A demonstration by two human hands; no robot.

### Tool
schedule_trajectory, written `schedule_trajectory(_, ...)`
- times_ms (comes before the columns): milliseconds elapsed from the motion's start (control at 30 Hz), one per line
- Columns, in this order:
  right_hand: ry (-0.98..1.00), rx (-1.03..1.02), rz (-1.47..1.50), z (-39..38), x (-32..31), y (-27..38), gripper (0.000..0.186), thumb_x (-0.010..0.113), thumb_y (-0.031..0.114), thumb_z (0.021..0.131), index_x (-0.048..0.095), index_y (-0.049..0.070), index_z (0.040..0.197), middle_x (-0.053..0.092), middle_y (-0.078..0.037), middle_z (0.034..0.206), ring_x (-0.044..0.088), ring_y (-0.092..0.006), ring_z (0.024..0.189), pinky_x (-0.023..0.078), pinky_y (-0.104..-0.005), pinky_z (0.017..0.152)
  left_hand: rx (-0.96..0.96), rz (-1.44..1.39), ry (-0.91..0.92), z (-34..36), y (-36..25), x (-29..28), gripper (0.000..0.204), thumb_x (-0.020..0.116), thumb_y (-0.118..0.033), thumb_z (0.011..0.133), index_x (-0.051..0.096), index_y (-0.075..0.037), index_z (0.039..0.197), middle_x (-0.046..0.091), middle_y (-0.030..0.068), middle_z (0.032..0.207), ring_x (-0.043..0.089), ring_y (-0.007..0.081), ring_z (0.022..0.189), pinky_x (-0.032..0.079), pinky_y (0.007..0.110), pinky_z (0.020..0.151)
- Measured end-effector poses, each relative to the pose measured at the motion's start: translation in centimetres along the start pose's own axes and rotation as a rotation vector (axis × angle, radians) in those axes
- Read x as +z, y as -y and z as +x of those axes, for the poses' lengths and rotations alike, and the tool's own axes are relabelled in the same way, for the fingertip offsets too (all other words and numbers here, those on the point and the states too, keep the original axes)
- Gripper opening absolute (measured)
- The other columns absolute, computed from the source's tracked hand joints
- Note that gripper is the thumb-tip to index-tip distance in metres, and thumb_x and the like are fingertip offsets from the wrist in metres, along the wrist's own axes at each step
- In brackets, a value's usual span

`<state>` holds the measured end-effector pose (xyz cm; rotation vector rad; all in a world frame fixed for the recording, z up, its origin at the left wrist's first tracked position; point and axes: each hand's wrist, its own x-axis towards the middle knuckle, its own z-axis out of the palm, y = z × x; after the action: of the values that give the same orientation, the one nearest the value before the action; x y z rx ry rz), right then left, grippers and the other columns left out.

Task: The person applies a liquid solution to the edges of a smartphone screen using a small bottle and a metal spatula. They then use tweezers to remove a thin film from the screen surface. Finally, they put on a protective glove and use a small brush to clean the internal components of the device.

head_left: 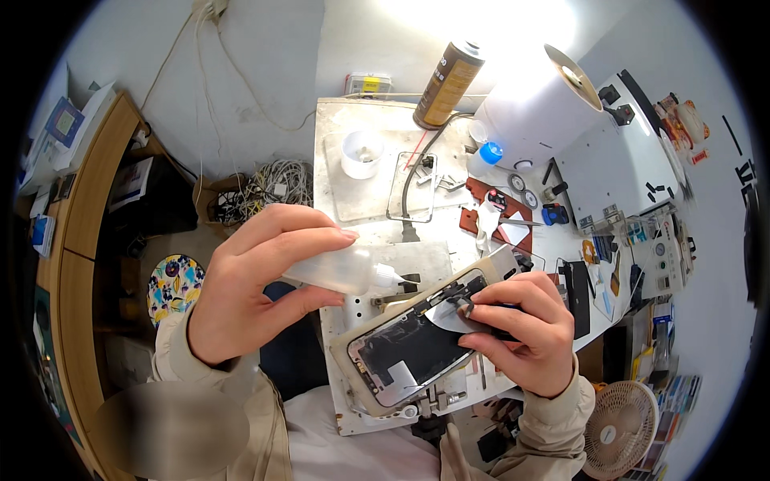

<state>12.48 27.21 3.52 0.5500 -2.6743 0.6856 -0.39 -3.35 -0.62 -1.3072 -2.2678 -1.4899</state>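
Note:
My left hand (241, 280) is wrapped round a translucent squeeze bottle (345, 268) with a thin needle tip. The bottle lies on its side in the air, its tip pointing right above the phone part. In my right hand (525, 329) is a thin metal pry blade (449, 318), its flat end over the upper half of the phone part. That phone screen assembly (401, 345), black with flex cables and a silver patch, rests tilted on a beige pad (343, 353). Part of the blade's grip is hidden by my right fingers.
Behind stand a white cup (361, 164), a phone frame (391, 188), a brown-yellow spray can (447, 84) and a blue-capped bottle (486, 159). Tools and a red-brown mat (473, 220) lie to the right. A fan (622, 429) is at the lower right, a wooden cabinet (76, 280) at the left.

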Motion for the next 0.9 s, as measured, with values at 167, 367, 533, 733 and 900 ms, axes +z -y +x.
schedule_trajectory(167,-0.01,0.021,-0.008,-0.2,0.0,0.2,0.034,0.096,0.013,0.069,0.082,0.007,0.099,0.076,-0.004,0.106,0.065,-0.0257,0.094,0.054,-0.0375,0.079,-0.074,-0.1,-0.049,-0.8,1.9,0.7,0.055,0.087,-0.006,0.084,0.07,-0.006,0.136,0.068,0.0118,0.126,0.068,0.025,0.111,0.055,0.034,0.092)
schedule_trajectory(367,0.005,0.017,-0.018,0.2,-0.1,0.7,0.034,0.096,0.013,0.069,0.082,0.007,0.099,0.076,-0.004,0.106,0.065,-0.0255,0.094,0.055,-0.0372,0.079,-0.284,-0.444,-0.2,-1.0,7.0,3.2,0.054,0.074,-0.004,0.099,0.056,-0.002,0.15,0.052,0.0085,0.135,0.059,0.018,0.123,0.051,0.033,0.1)
schedule_trajectory(533,0.001,0.02,-0.028,-0.2,-0.4,0.6,0.034,0.096,0.013,0.07,0.082,0.007,0.1,0.076,-0.004,0.106,0.065,-0.0255,0.095,0.055,-0.0377,0.08,-0.311,-0.302,-0.144,0.4,11.5,4.9,0.053,0.076,-0.01,0.099,0.059,-0.006,0.149,0.065,0.0095,0.136,0.063,0.0214,0.124,0.051,0.037,0.107)
schedule_trajectory(733,-0.016,0.017,-0.013,-0.5,-0.1,0.5,0.034,0.096,0.013,0.07,0.082,0.007,0.1,0.075,-0.003,0.107,0.065,-0.0253,0.095,0.055,-0.0379,0.079,-0.309,-0.073,-0.01,2.5,13.7,8.4,0.052,0.08,-0.017,0.094,0.065,-0.008,0.143,0.071,0.0135,0.126,0.065,0.0267,0.113,0.054,0.038,0.097)
schedule_trajectory(900,-0.025,0.015,-0.02,-0.6,0.0,0.6,0.035,0.096,0.013,0.071,0.082,0.007,0.102,0.075,-0.004,0.106,0.065,-0.0255,0.094,0.055,-0.0374,0.078,-0.343,-0.112,0.007,2.9,13.3,8.7,0.058,0.079,-0.009,0.093,0.059,-0.003,0.147,0.068,0.0167,0.131,0.066,0.0288,0.12,0.055,0.039,0.103)
